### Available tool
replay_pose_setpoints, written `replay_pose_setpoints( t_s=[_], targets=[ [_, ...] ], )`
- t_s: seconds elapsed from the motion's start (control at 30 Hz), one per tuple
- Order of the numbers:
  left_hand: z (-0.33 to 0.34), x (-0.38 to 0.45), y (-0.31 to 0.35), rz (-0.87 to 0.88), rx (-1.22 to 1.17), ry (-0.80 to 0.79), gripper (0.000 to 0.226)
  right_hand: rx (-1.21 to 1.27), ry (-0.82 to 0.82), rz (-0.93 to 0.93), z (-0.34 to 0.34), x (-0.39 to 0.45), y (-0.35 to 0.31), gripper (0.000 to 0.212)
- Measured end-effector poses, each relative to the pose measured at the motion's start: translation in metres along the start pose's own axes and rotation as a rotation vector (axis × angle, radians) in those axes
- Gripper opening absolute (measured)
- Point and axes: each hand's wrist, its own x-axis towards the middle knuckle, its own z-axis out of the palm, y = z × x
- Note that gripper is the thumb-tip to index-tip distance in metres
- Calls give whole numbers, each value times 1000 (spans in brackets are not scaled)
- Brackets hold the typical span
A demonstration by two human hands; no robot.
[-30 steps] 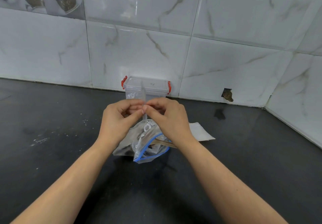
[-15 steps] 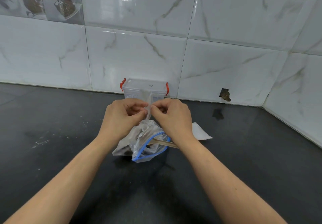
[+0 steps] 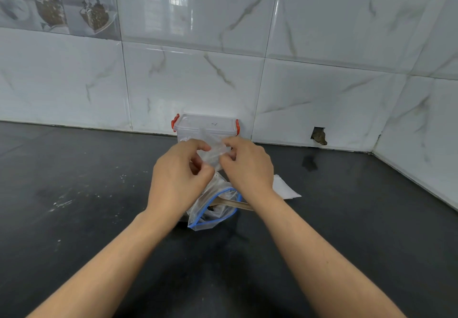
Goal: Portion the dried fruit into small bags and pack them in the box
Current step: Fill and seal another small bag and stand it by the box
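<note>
Two hands mid-frame over dark countertop [image 3: 74,218]. L hand [image 3: 177,181] & R hand [image 3: 250,166] both pinch a small clear bag [image 3: 213,153] between them, fingers curled tight on the film, thumbs pressed to forefingers; bag held up off the counter, in front of the box. Box [image 3: 205,127]: clear plastic w/ red clips, lid on, at back edge touching the tiled wall [image 3: 322,82]. Big zip bag [image 3: 213,208] w/ blue rim lies below the hands, mouth open toward camera, wooden stick [image 3: 233,203] poking out of it; dark contents inside, can't tell detail. White paper [image 3: 285,187] just R of it. Counter open on L and R sides & near edge; wall corner closes far R.
</note>
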Motion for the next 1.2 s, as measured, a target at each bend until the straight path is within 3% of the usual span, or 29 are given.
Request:
replay_pose_setpoints(
  t_s=[0.07,0.13,0.23,0.3,0.37,0.43,0.53,0.63,0.7,0.77,0.83,0.97,1.2],
  targets=[
    [0,-2,-3,58,-2,6,31,-35,-15,25,-1,1,3,19],
    [-1,-1,-9,157,-11,-64,42,-21,-30,52,-2,4,4,17],
    [-2,6,-21,264,73,-264,91,97,-102,34,-2,11,5,11],
    [1,10,-26,310,176,-284,106,164,-162,8,-3,13,3,13],
    [6,11,-24,350,219,-247,95,166,-198,-26,-2,13,1,11],
    [8,11,-21,366,234,-175,70,126,-205,-56,-3,11,-1,26],
    [6,7,-22,268,247,-86,54,152,-252,-65,-8,6,4,26],
    [-2,1,-28,76,211,-111,48,116,-271,-33,-20,-3,22,29],
    [-4,-4,-31,-8,200,-215,50,-167,-282,-46,-22,-11,35,24],
    [1,-7,-33,-64,247,-317,67,-410,-317,-47,-14,-18,44,19],
    [9,-9,-38,-136,317,-408,78,-480,-336,-69,-2,-24,51,20],
    [14,-9,-43,-316,230,-487,57,-501,-343,-115,15,-29,56,23],
    [10,-2,-60,-439,-42,-316,36,-447,-185,-224,16,-25,45,27]
  ],
)
